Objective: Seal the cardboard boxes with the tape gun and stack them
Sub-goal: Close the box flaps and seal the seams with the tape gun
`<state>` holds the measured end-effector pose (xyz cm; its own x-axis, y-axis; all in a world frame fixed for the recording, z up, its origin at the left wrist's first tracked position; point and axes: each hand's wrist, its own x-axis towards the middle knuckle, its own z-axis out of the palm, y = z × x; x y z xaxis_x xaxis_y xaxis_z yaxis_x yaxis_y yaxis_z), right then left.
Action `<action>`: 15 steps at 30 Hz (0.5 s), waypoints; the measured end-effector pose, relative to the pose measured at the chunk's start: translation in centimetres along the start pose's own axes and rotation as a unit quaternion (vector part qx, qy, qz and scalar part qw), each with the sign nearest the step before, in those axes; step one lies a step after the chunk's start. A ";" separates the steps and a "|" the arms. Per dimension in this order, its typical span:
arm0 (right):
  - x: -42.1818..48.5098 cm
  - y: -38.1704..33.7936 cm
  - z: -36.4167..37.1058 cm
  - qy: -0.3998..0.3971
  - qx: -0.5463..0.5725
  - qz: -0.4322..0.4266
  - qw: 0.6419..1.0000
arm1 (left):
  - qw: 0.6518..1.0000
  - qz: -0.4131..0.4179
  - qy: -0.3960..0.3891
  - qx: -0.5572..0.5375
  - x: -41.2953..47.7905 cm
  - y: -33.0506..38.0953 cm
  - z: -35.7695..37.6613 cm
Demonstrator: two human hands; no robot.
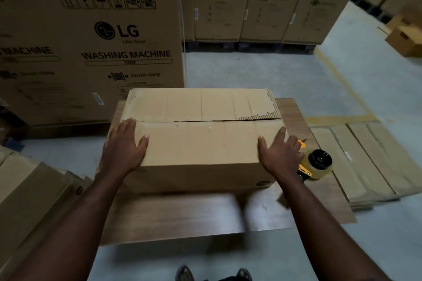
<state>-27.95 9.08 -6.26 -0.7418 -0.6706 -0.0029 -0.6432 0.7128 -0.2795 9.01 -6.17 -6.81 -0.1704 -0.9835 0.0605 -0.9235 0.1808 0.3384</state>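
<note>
The cardboard box [201, 141] is lying on a low wooden board [182, 214] on the floor, just in front of me, and I am looking down at its top. The two top flaps are folded down and are meeting at a seam [182, 120], but I am seeing no tape over it, so I judge the sealing is not yet done and the stacking is still waiting. The flaps are hiding what is inside, so I cannot tell the contents.

My left hand [124, 146] is pressing flat on the near-left corner, fingers together and thumb apart. My right hand [279, 151] is lying flat on the near-right corner, fingers slightly spread, holding nothing. The tape gun [316, 164] is resting on the board just beside the right hand, untouched.

Flattened cartons [365, 162] are lying on the floor to the right, and big washing machine cartons [91, 41] are standing behind.
</note>
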 end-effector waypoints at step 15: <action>1.5 3.1 -1.1 -0.043 0.130 -0.047 0.989 | 0.998 0.048 0.031 -0.032 -5.5 7.4 3.4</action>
<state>-31.25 10.53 -6.03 -0.6551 -0.7543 -0.0434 -0.6295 0.5766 -0.5208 1.94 0.57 -7.84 -0.2342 -0.9602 0.1521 -0.8799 0.2759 0.3869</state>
